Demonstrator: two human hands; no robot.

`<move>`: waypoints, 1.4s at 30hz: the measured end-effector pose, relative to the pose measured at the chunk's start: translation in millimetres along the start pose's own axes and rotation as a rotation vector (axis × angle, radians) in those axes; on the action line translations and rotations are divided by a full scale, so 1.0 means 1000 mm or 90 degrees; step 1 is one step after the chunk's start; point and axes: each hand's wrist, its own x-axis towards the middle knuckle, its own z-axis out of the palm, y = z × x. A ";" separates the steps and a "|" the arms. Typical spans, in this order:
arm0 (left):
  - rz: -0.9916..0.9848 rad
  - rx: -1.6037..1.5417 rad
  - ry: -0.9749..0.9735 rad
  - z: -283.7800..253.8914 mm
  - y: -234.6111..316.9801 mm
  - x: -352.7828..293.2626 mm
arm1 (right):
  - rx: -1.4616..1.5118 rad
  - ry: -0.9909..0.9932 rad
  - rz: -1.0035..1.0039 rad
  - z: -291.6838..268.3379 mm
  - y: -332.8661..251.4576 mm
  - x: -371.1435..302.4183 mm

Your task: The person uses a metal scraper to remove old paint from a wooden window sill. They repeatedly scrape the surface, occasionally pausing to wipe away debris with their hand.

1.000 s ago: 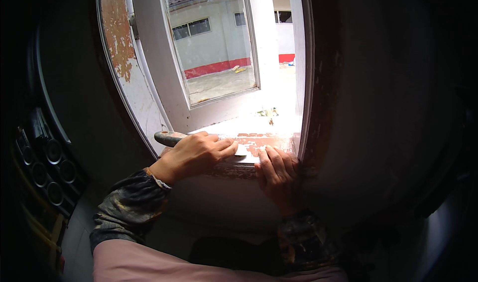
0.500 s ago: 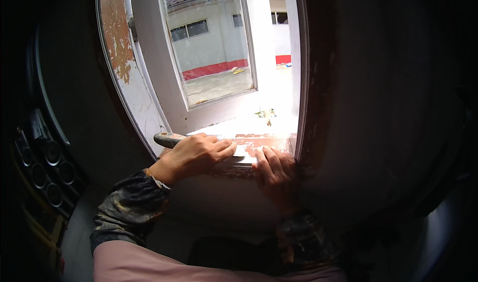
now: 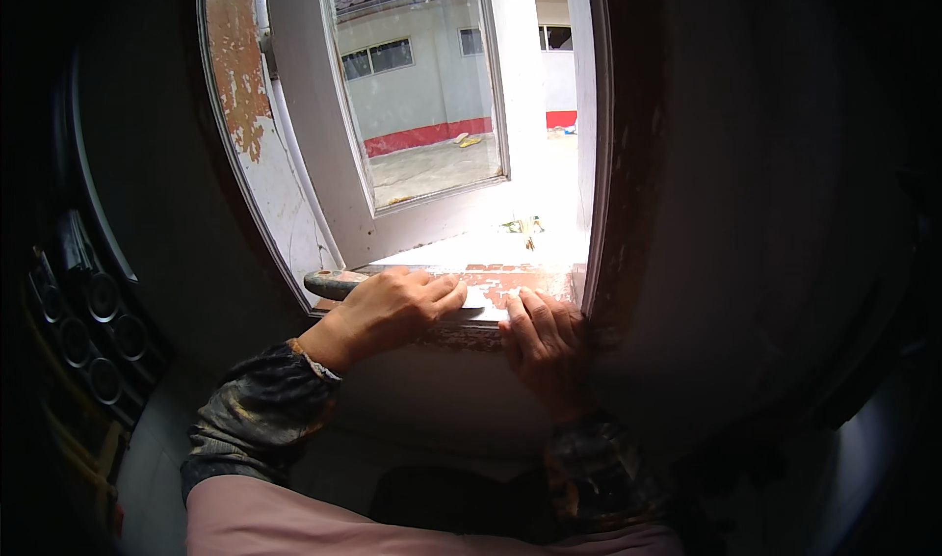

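Observation:
A flat scraper with a dark, worn handle [image 3: 336, 283] lies low over the window sill, gripped in my left hand [image 3: 391, 303]. Its pale blade [image 3: 475, 300] shows just past my fingertips and points right; my fingers hide the middle of the tool. Under it, the sill [image 3: 510, 279] has patches of white and reddish-brown paint. To the right of the blade, my right hand [image 3: 543, 338] bends its fingers together over the sill's near edge. Its palm side is hidden.
A white casement with a glass pane [image 3: 422, 95] stands open outward. Peeling brown and white paint covers the left jamb [image 3: 240, 75]; a dark frame [image 3: 620, 163] borders the right. Round-fronted dark objects [image 3: 102, 298] stand at far left. Outside is a building with a red base band.
The scraper blade has tilted slightly and shows a little farther right past my left fingers. My right hand keeps its place on the sill. The view has shifted slightly.

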 end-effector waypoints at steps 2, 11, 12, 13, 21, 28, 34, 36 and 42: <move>-0.011 0.002 0.008 -0.002 0.004 -0.002 | 0.016 0.002 0.001 0.000 0.000 0.000; -0.044 -0.022 -0.008 0.001 0.007 0.003 | 0.031 -0.001 0.021 -0.001 -0.003 0.000; -0.044 -0.013 -0.004 0.001 0.008 0.003 | 0.023 -0.009 0.023 -0.001 -0.002 0.000; -0.043 -0.005 0.001 0.000 0.008 0.003 | 0.023 -0.003 0.017 -0.002 -0.002 0.000; -0.058 -0.019 0.003 0.000 0.012 -0.005 | 0.017 0.002 0.023 0.001 -0.003 0.000; -0.051 -0.013 0.029 0.001 0.013 0.000 | 0.032 0.000 0.022 0.000 -0.002 -0.001; -0.070 -0.010 -0.026 -0.002 0.015 -0.006 | 0.023 0.007 0.024 0.001 -0.003 0.000; -0.068 -0.018 -0.007 0.000 0.013 -0.005 | 0.022 0.001 0.031 0.000 -0.004 0.000; -0.058 -0.006 0.034 0.003 0.014 -0.003 | 0.044 -0.002 0.031 -0.001 -0.003 0.000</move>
